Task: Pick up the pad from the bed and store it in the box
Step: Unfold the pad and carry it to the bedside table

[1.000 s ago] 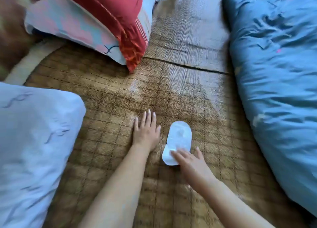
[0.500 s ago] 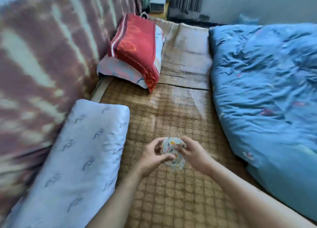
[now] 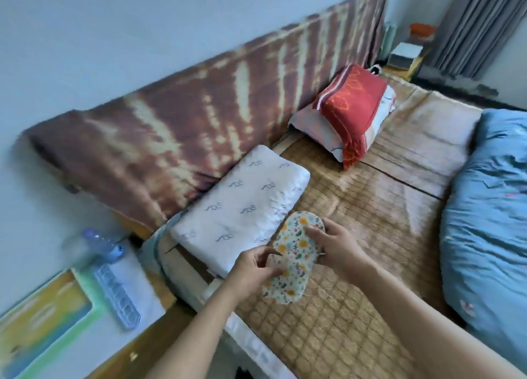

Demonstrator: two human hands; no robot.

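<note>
Both hands clamped on floral-print pad (image 3: 293,256): left hand (image 3: 253,273) at near end, right hand (image 3: 336,246) at far side. Pad held above the bed's woven mat (image 3: 370,236), beside white pillow (image 3: 242,207). Pillow's repeated grey mark, possibly a logo, unreadable.

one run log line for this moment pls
stage: carrying | oval floral fabric pad: lifted off bed | left hand: gripping | right hand: gripping | box: unidentified

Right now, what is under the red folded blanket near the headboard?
The red folded blanket lies on top of a pale patterned pillow, whose near end and right edge show. That pillow rests on the woven mat. The pillow's middle is covered, so anything else beneath cannot be seen.
</note>
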